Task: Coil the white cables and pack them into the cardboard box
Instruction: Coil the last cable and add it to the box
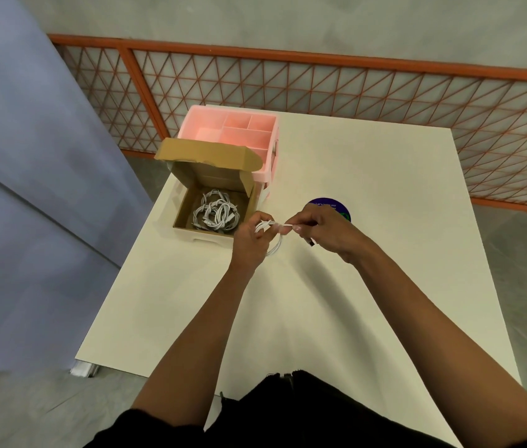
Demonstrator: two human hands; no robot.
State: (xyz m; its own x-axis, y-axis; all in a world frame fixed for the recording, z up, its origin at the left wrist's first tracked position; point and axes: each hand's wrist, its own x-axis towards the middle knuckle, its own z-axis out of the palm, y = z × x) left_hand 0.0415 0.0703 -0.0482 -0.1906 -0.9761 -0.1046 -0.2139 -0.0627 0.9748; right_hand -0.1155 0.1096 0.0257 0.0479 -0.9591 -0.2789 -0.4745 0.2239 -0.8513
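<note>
Cable (pixel 273 244) held mid-frame above the table (pixel 385 286), coil hanging from the left hand (pixel 251 242), fingers closed around the loops to keep their shape. Right hand (pixel 320 229) pinched on the loose end, drawn level, probably to wrap the bundle. Just beyond, left of centre: box (pixel 184 218), lid propped open for access, coiled cables (pixel 215 215) already inside. Behind it, pink organiser (pixel 233 130), compartments bare. Round sticker (pixel 336 205) behind right hand.

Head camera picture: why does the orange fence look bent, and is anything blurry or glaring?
Head view: the wide lens bows the fence and table edges; lighting is soft and even, with no glare and only faint shadows; the cable between left hand and right hand is slightly soft.
</note>
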